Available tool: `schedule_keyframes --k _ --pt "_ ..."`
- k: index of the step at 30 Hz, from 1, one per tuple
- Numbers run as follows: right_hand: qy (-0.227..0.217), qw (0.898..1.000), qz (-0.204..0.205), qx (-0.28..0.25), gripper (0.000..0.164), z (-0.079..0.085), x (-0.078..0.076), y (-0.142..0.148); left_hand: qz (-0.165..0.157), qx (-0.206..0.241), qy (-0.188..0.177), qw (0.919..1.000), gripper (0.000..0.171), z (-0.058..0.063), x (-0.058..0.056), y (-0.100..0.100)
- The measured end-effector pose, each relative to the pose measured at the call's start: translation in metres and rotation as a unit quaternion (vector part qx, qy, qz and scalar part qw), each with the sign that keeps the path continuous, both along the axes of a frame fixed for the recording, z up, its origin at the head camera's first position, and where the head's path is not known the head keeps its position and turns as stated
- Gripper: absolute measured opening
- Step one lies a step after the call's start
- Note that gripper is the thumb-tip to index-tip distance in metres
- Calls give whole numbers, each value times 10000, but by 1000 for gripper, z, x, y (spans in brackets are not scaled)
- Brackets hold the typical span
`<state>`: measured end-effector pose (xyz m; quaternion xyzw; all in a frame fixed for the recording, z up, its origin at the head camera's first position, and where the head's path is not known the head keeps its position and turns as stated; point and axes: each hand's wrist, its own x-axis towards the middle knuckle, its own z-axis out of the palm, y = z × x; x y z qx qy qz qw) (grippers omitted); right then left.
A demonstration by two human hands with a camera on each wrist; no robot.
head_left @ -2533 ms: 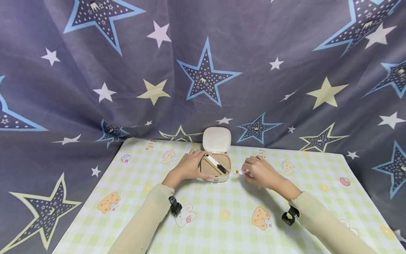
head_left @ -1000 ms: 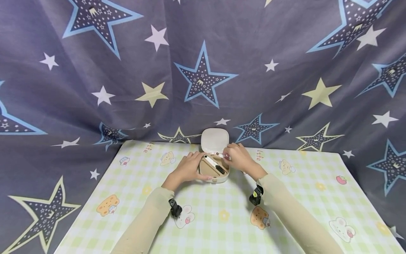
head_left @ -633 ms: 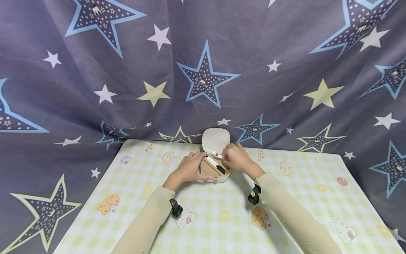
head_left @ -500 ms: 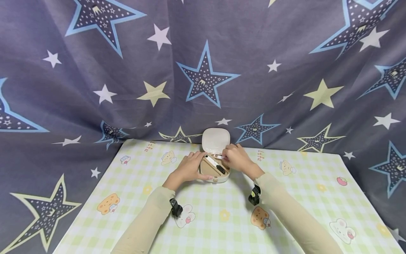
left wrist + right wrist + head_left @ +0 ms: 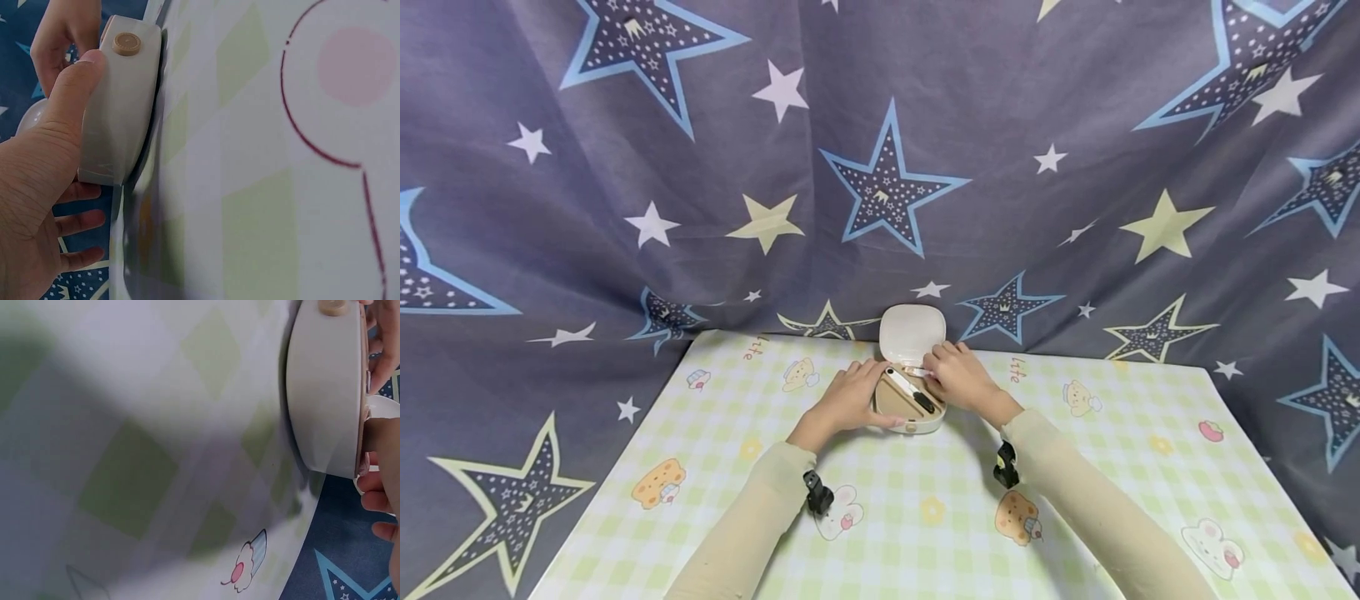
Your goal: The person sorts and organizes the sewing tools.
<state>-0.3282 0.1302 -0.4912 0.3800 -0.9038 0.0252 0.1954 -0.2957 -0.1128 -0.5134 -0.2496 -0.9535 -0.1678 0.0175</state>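
A small white storage box (image 5: 922, 427) with a tan inside stands at the table's far edge, its white lid (image 5: 913, 333) raised. Diagonally across its middle lies a slim white tool with a black end (image 5: 910, 390); its kind is unclear. My left hand (image 5: 848, 397) grips the box's left side, thumb (image 5: 74, 84) on the front rim beside a tan round button (image 5: 127, 44). At the back right compartment my right hand (image 5: 961, 379) pinches a small whitish strip (image 5: 914, 371), its far part hidden by the fingers. In the right wrist view the box wall (image 5: 325, 387) hides the fingertips.
A green-and-white checked tablecloth (image 5: 895, 542) with printed cartoon animals covers the table. Right behind the box hangs a dark star-patterned curtain (image 5: 715, 267). Each wrist wears a black strap device, such as the left one (image 5: 817, 493).
My right hand has moved left from beside the box to its back right compartment, carrying the small strip, which then sank lower inside. The left hand has kept its grip on the box.
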Motion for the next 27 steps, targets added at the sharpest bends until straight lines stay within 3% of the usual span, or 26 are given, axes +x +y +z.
schedule_keyframes --k 10,27 --pt "201 9994 177 235 15 -3 -3 0 50 -191 107 9997 105 -1 0 1" --pt "4 9998 57 195 17 -1 0 0 98 -204 231 9995 105 -2 2 2"
